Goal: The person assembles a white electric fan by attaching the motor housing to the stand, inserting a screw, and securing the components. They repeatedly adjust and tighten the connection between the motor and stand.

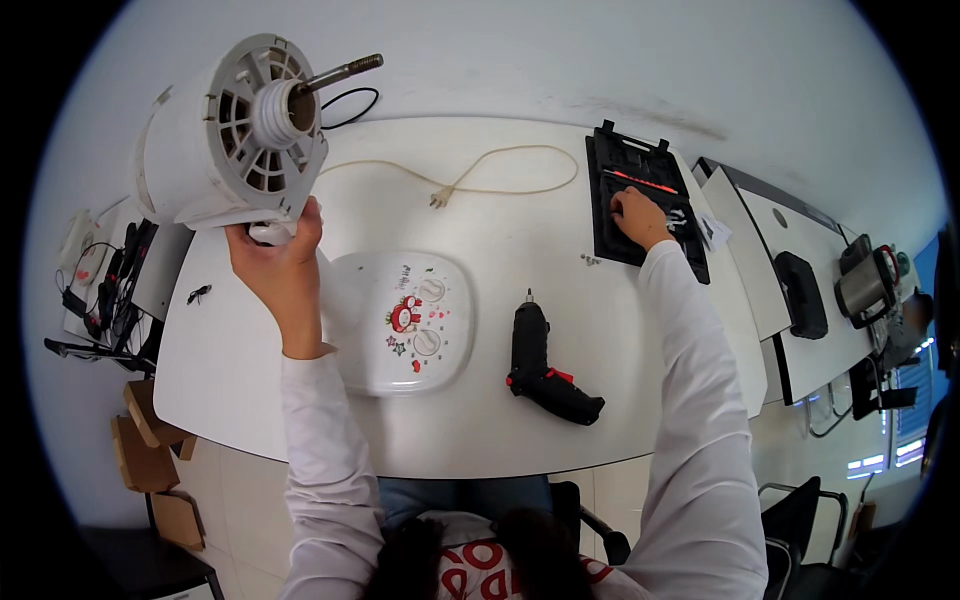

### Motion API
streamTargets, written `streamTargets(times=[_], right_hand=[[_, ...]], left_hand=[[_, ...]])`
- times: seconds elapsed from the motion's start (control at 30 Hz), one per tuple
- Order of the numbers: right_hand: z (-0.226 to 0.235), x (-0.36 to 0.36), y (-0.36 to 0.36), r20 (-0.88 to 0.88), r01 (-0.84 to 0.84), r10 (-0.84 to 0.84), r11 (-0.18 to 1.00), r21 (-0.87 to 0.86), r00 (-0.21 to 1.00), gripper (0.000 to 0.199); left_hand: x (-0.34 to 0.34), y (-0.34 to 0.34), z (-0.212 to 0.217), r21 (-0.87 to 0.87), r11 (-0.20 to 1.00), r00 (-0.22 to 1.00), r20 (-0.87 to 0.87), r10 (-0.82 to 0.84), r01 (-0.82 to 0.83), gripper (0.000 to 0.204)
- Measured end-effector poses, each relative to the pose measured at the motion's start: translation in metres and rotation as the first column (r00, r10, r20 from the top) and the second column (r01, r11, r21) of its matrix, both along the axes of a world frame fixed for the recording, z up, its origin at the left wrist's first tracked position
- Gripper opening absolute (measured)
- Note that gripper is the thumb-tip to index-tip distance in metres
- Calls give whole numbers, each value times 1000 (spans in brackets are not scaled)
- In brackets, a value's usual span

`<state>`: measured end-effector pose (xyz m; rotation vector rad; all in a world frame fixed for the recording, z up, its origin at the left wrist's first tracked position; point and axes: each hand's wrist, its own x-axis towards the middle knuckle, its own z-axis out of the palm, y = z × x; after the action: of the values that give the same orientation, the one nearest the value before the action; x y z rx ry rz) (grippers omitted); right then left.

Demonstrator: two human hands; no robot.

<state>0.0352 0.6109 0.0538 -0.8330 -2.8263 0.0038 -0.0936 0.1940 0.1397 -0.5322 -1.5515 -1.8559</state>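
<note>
At the left, my left hand (278, 265) is wrapped round the neck under a white electric fan's motor housing (185, 150). A vented front and a threaded metal shaft show on the housing. Below it lies the fan's rounded white base (445, 340), printed with cartoon figures and fitted with knobs. At the far right of the table, my right hand (640, 217) reaches into an open black tool case (605, 232) with its fingers curled down; what they pinch, if anything, is hidden. A black cordless screwdriver (535, 355) with red buttons lies between my arms.
A beige power cord (515, 148) with a two-pin plug loops across the back of the white table (500, 440). Small screws (590, 260) lie beside the case. A thin black cable tie (199, 294) rests at the left. Another desk with a kettle (862, 290) stands at right.
</note>
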Motion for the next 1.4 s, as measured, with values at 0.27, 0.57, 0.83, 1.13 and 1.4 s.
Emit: streamTargets(times=[0.27, 0.57, 0.83, 1.13, 1.4], right_hand=[[9, -29, 0, 131, 170, -189, 975, 144, 973, 20], [25, -38, 8, 312, 148, -158, 987, 53, 937, 29], [6, -36, 38, 186, 103, -91, 993, -55, 978, 20], [28, -37, -6, 323, 207, -191, 978, -17, 927, 31], [9, -35, 30, 279, 160, -135, 985, -65, 951, 27]], left_hand=[[2, -1, 1, 26, 999, 999, 21, -33, 32, 53], [2, 0, 1, -22, 1000, 1000, 18, 16, -16, 49], [3, 0, 0, 43, 998, 997, 61, -57, 55, 48], [1, 0, -3, 32, 999, 999, 33, -34, 33, 42], [-3, 3, -5, 34, 998, 998, 33, -47, 46, 43]])
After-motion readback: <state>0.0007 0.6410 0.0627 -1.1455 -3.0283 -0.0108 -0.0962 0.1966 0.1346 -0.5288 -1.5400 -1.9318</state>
